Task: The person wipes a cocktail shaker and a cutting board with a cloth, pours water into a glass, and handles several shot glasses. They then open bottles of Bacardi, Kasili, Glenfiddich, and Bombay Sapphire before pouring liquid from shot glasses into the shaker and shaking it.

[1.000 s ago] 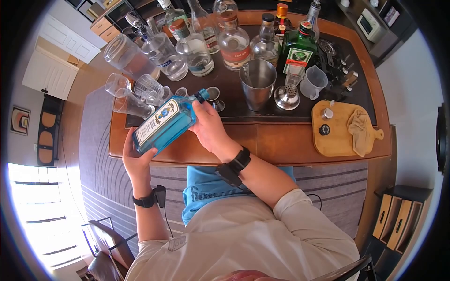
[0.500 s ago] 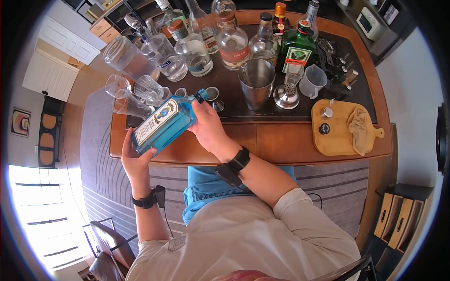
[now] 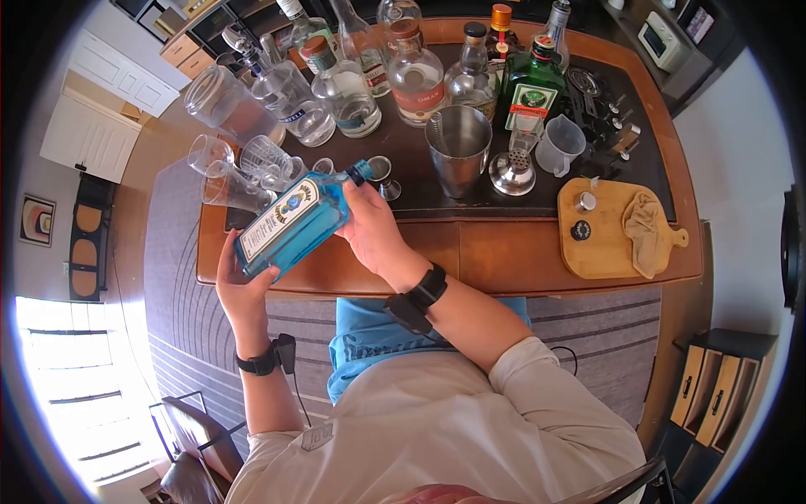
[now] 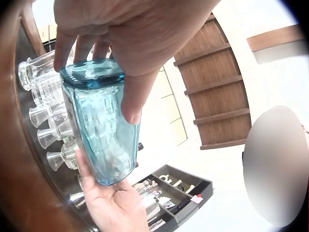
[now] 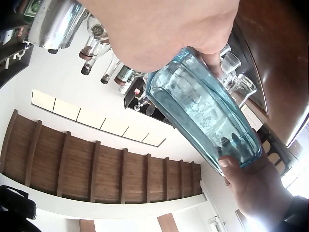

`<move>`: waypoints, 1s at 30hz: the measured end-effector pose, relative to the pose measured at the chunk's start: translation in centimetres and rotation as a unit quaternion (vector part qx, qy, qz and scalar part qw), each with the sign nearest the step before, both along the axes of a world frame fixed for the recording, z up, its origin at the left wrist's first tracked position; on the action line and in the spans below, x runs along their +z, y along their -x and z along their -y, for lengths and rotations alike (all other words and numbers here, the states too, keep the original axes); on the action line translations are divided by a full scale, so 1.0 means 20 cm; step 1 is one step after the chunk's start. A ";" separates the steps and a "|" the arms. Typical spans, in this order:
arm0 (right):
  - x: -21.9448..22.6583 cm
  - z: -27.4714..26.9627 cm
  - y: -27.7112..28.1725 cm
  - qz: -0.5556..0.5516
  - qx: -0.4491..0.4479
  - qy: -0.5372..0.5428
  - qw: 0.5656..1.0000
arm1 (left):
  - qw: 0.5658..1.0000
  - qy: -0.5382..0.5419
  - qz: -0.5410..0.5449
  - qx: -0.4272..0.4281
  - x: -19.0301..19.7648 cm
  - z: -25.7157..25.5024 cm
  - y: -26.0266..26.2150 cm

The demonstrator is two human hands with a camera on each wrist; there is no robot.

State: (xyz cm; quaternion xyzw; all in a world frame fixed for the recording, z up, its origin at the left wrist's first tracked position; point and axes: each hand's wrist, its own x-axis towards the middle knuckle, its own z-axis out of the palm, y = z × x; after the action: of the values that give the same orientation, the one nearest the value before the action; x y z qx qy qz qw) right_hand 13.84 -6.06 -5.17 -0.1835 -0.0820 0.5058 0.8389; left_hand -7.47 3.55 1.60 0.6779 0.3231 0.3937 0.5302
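A flat-sided blue glass gin bottle (image 3: 294,220) with a white label is held tilted above the table's front edge, its neck pointing up and to the right. My left hand (image 3: 243,287) grips the base end, thumb on the near side and fingers on the far side. At the shoulder just below the neck, my right hand (image 3: 374,231) holds it with the thumb on top. Clear liquid shows through the glass (image 4: 99,125) in the left wrist view. The right wrist view also shows the left thumb pressed to the bottle's (image 5: 205,108) lower end.
Behind the bottle stand several small glasses (image 3: 323,166) and a metal jigger (image 3: 384,178). A steel shaker tin (image 3: 459,155), its strainer top (image 3: 513,173) and a plastic jug (image 3: 561,148) are to the right. A wooden board (image 3: 600,262) carries a cloth (image 3: 643,227). Several liquor bottles (image 3: 417,80) line the back.
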 end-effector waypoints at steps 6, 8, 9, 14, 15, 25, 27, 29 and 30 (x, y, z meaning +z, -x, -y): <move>0.01 0.01 0.00 -0.004 0.001 -0.001 1.000 | 1.000 -0.010 -0.004 0.003 0.02 0.01 -0.01; 0.01 0.01 0.00 -0.006 0.001 0.000 1.000 | 1.000 -0.007 -0.008 0.007 0.04 0.02 -0.02; 0.02 0.01 0.00 -0.007 0.001 0.000 1.000 | 1.000 -0.007 -0.008 0.007 0.04 0.02 -0.02; 0.02 0.01 -0.01 -0.010 0.000 -0.004 1.000 | 1.000 -0.002 -0.013 0.008 0.05 0.03 -0.02; 0.01 0.01 -0.01 -0.011 0.001 -0.007 1.000 | 1.000 -0.002 -0.014 0.008 0.05 0.03 -0.02; 0.01 0.01 0.00 -0.023 0.006 -0.017 1.000 | 1.000 -0.017 -0.019 0.003 0.07 0.03 -0.03; 0.01 0.01 0.00 -0.023 0.007 -0.016 1.000 | 1.000 -0.020 -0.018 0.002 0.08 0.04 -0.03; 0.01 0.01 0.00 -0.023 0.008 -0.016 1.000 | 1.000 -0.020 -0.021 0.007 0.10 0.05 -0.04; 0.01 0.00 0.00 -0.023 0.007 -0.016 1.000 | 1.000 -0.020 -0.021 0.007 0.10 0.05 -0.04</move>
State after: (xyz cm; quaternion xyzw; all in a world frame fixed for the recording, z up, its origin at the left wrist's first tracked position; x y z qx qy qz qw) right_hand 13.90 -6.15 -4.92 -0.1577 -0.0717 0.5144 0.8399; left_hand -6.66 2.63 3.58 0.6945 0.3308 0.3892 0.5067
